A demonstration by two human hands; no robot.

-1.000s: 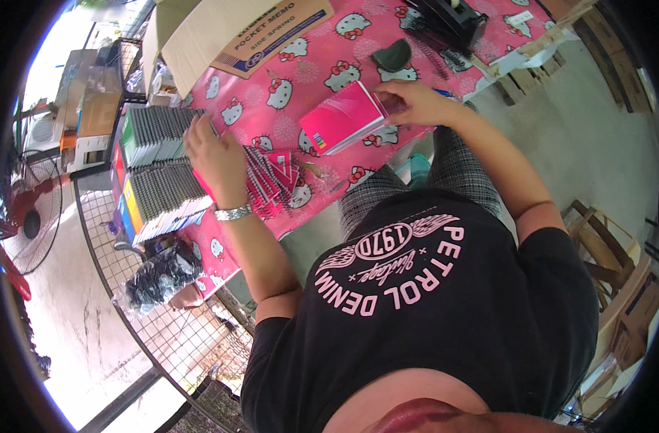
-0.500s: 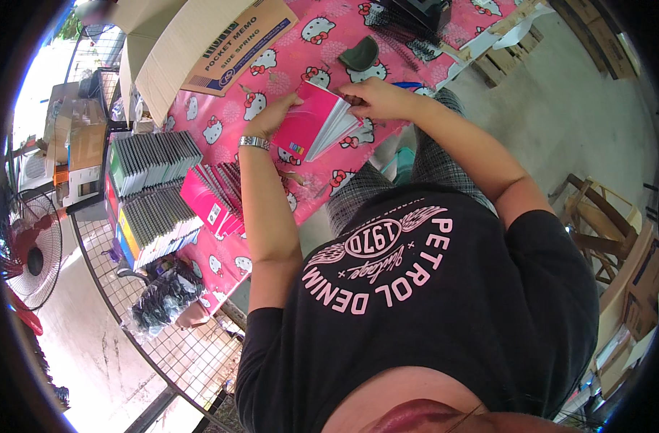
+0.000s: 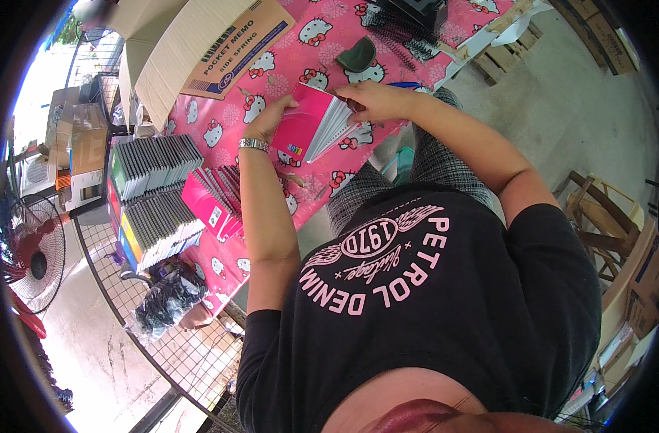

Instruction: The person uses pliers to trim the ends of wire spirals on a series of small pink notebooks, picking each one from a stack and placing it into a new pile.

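Note:
A small notebook with a pink cover [image 3: 299, 124] lies tilted on the pink cartoon-print tablecloth, its white pages fanned out along the right side. My left hand [image 3: 270, 120], with a metal watch at the wrist, grips the cover's upper left edge, thumb on top. At the top right corner, the curled fingers of my right hand [image 3: 373, 101] close on the edge of the pages. Something dark shows beneath those fingertips, too hidden to make out. Just beyond the hands sits a dark green curved piece [image 3: 356, 56]. Several pink notebooks [image 3: 212, 200] with dark spirals stand left of my left forearm.
Stacks of spiral notebooks [image 3: 156, 166] line the table's left side, near a plastic-wrapped dark bundle [image 3: 169, 299]. An open carton [image 3: 239, 61] stands at the far left. Loose black spirals [image 3: 398, 32] lie at the far right. A fan [image 3: 37, 252] is at the left.
My right hand has shifted slightly left along the notebook's top edge, and the pages are fanned a little differently. My left hand stays on the cover.

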